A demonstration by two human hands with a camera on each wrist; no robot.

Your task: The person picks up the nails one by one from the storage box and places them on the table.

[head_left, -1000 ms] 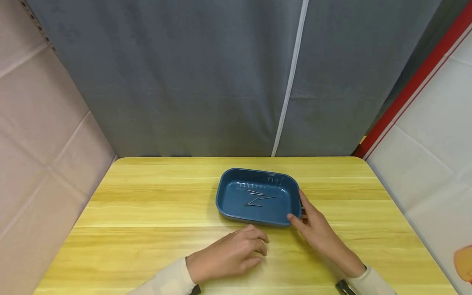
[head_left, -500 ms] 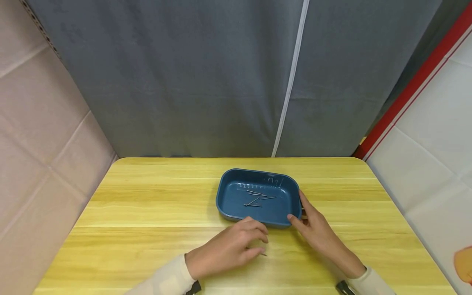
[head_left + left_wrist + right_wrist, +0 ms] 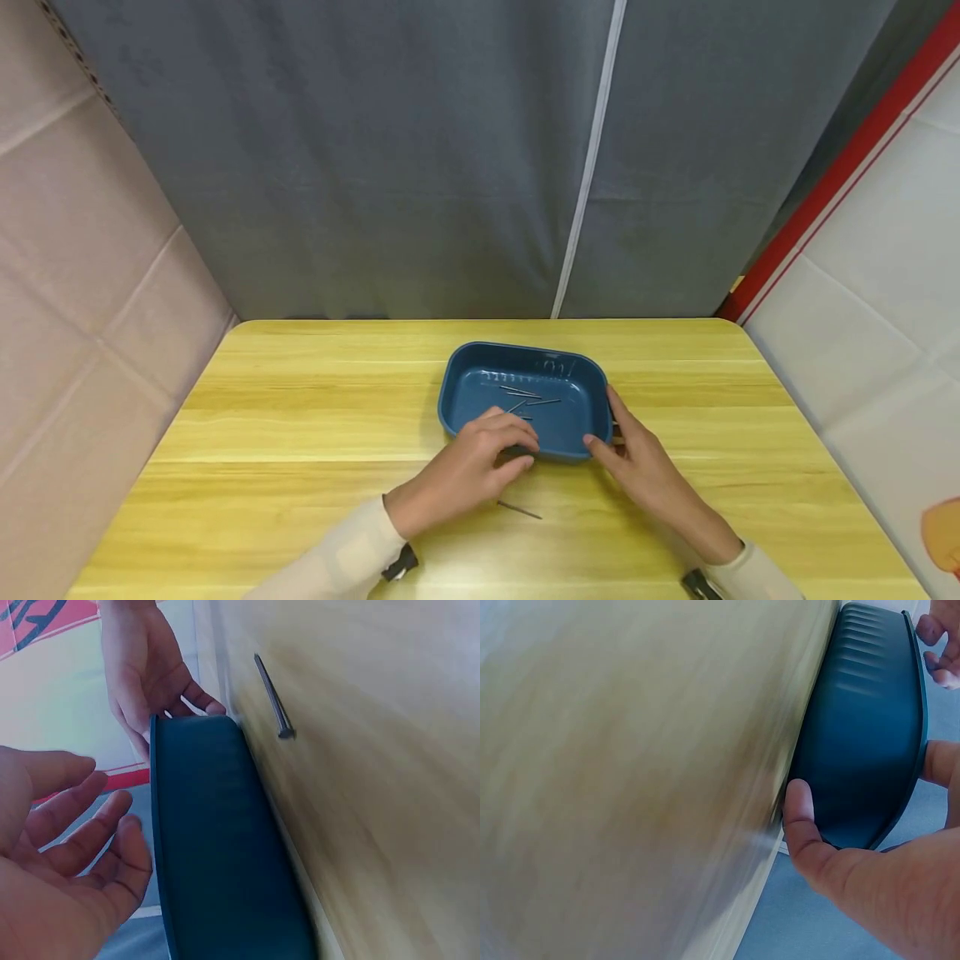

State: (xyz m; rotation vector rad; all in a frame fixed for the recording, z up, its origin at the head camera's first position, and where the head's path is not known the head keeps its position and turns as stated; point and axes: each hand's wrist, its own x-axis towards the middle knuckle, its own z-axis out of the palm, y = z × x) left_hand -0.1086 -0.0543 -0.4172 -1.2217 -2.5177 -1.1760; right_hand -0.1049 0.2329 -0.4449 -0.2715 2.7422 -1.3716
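Note:
A dark blue rectangular dish (image 3: 558, 429) sits on the table with several thin metal nails (image 3: 543, 402) on its floor. My right hand (image 3: 648, 471) grips its right end, thumb at the near corner and fingers around the side. My left hand (image 3: 468, 462) hovers at the near rim, fingers loosely curled and holding nothing; it hides the dish's near left part. One more nail (image 3: 519, 510) lies on the wood below that hand. In the left wrist view this nail (image 3: 271, 696) shows its flat head, beside the dish wall (image 3: 217, 840).
The light wooden table (image 3: 300, 400) ends at a grey curtain (image 3: 390, 183) behind. White panels (image 3: 885, 333) stand to the right, with a red strip along the edge, and pale panels (image 3: 97, 292) to the left.
My left hand has moved forward from the table to the dish's near rim, uncovering the nail on the table. The right hand and the dish have stayed put.

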